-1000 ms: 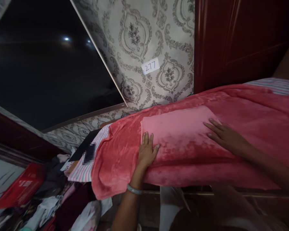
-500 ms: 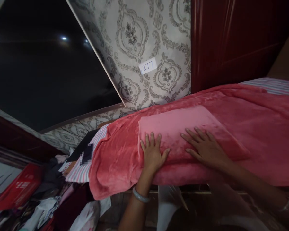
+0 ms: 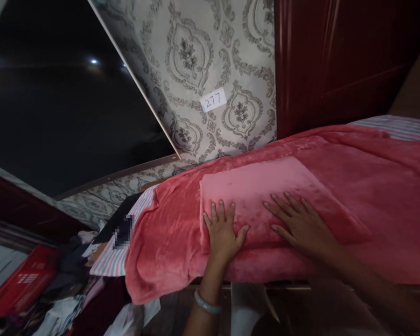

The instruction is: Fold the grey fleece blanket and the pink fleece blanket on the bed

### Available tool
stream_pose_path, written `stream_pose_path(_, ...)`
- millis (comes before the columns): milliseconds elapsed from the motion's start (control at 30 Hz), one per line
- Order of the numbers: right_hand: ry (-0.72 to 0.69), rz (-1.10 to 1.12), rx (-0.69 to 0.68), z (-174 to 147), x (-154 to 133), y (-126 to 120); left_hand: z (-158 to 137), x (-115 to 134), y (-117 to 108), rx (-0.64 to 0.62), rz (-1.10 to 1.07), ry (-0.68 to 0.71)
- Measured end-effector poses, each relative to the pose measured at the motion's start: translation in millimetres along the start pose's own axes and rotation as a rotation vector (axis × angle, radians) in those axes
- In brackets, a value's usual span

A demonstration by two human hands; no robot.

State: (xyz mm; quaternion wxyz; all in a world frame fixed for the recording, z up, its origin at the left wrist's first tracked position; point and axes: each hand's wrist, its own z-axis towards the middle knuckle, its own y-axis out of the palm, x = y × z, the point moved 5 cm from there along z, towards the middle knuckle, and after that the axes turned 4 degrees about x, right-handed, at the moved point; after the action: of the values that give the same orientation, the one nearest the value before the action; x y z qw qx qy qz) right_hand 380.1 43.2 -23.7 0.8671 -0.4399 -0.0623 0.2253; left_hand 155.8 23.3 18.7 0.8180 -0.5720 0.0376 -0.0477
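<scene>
A folded pink cloth (image 3: 255, 179) lies flat on a larger red plush blanket (image 3: 168, 224). My left hand (image 3: 224, 233) rests palm down on the left part of the folded cloth, fingers spread. On its right part lies my right hand (image 3: 303, 224), also flat with the fingers apart. Neither hand grips anything. The folded cloth is nearly the same colour as the blanket, so its lower edge is hard to make out beneath my hands.
Striped fabric (image 3: 108, 261) shows under the blanket at the left end. A large dark screen (image 3: 73, 102) leans at the upper left. A paper marked 277 (image 3: 213, 99) is on the patterned wall. Lower left are a red basket (image 3: 24, 280) and piled clothes (image 3: 61, 312).
Both hands stay flat on the folded cloth, with hardly any shift over it. The whole scene sits slightly lower in the picture, as the camera has tilted a little.
</scene>
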Motion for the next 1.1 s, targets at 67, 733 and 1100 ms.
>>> stream_pose_path(67,0.005,0.002,-0.026,1,1,1,1,0,0,-0.016,0.0,-0.011)
stream_pose_path(733,0.339,0.412,-0.044,39,54,-59,4,-1,-9,-0.12,-0.066,-0.063)
stream_pose_path(1100,0.236,0.176,-0.17,84,55,-21,58,10,-54,-0.227,-0.109,-0.007)
